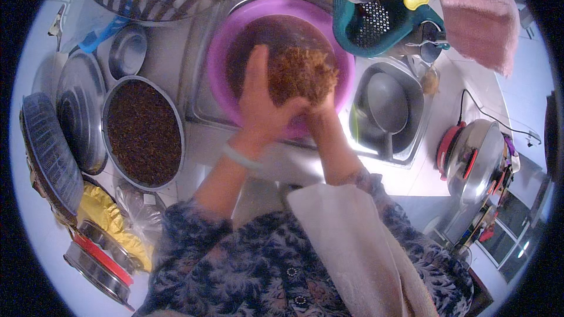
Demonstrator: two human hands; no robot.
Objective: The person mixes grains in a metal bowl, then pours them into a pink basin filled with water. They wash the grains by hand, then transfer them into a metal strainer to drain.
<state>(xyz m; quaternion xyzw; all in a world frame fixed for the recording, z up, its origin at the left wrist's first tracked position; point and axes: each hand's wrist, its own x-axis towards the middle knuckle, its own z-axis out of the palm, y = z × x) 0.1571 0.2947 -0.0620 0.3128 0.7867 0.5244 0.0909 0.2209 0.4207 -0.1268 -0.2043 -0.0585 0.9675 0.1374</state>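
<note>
A purple plastic basin (pixel 216 75) sits in the left sink, holding dark brown contents (pixel 264 31) that look wet. My right hand (pixel 325 102) is over the basin's right side, cupped around a clump of brown, fibrous, plant-like matter (pixel 306 75) that hides most of its fingers. Beside it, my left hand (pixel 260 101) is blurred, its fingers stretched upward and its thumb spread toward the right hand. I see nothing held in the left hand; whether its thumb touches the clump, I cannot tell.
Left of the sink stand a round pan (pixel 143 132) of dark brown loose matter, a metal lid (pixel 81 110) and a small metal bowl (pixel 128 52). The right sink (pixel 416 141) holds a ladle (pixel 387 101). A green plastic basket (pixel 346 37) and an electric pan (pixel 473 163) are to the right.
</note>
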